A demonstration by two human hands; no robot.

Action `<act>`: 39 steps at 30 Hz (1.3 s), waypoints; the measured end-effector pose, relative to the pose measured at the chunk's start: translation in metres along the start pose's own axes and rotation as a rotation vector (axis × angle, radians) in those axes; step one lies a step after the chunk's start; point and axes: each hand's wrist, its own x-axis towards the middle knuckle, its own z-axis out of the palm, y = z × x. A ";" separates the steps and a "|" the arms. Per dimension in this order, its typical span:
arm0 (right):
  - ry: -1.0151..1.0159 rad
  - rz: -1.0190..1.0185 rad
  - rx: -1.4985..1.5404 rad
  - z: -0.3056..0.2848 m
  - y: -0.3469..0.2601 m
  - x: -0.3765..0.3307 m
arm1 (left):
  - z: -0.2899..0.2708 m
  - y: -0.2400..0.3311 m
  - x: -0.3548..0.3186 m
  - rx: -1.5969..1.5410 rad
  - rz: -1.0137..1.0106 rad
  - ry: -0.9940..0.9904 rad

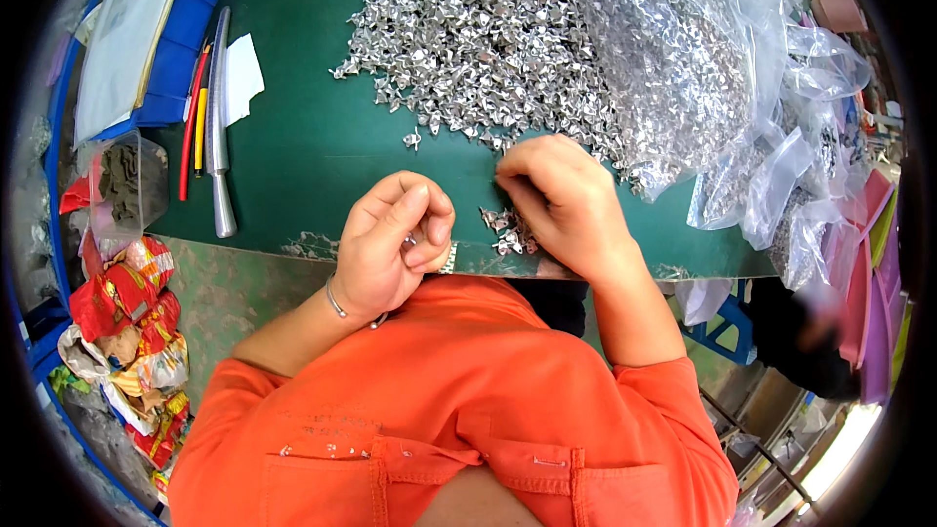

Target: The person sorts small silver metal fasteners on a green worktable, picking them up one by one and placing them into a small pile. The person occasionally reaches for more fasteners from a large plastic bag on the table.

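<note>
My left hand (383, 239) is closed near the table's front edge, its thumb lying over curled fingers. A glint of metal shows between the fingers, apparently a small silver metal part. To its right, my right hand (568, 197) bends down over the table with its fingers curled together; whatever they grip is hidden. Beside its fingers lies a small cluster of silver metal parts (507, 231). Beyond both hands spreads a large heap of the same small, winged metal parts (478, 39), and one loose part (412, 140) lies apart from it.
Clear plastic bags (698, 49) of parts cover the heap's right side. On the green table (293, 137) at left lie a silver-handled tool (221, 137), a red pen (193, 127), a yellow pen (201, 127) and white paper (242, 78). A blue bin (185, 39) and plastic tub (127, 183) stand farther left.
</note>
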 end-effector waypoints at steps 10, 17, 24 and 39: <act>0.177 0.311 -0.057 -0.036 0.002 -0.018 | -0.001 0.001 0.000 -0.048 -0.001 -0.017; -0.022 0.008 -0.151 -0.021 0.009 -0.021 | 0.001 0.000 0.000 -0.052 -0.003 -0.010; -0.064 -0.165 -0.078 -0.011 -0.004 0.006 | 0.003 0.001 0.001 0.033 0.003 0.010; 0.014 -0.126 -0.216 -0.012 0.007 -0.006 | 0.002 0.002 0.001 -0.064 -0.016 -0.005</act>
